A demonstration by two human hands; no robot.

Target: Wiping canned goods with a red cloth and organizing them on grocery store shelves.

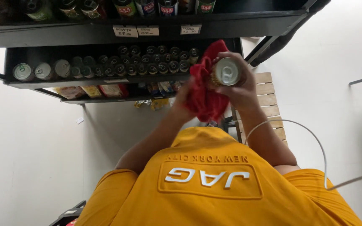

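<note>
My right hand [243,90] grips a small tin can [227,71] with a silver pull-tab lid, lid facing the camera, held up in front of a black shelf unit [105,81]. My left hand [182,97] is mostly hidden under a red cloth [204,90], which it presses against the left side of the can. The cloth is bunched and hangs down below the can. My yellow shirt fills the lower part of the view.
The shelves hold rows of cans: several small dark ones [147,60] and three larger silver-topped ones [42,71] at the left. Packets [93,91] lie on the lowest shelf. A wooden pallet [269,100] rests on the white floor at right. A white cable [315,142] loops past my right arm.
</note>
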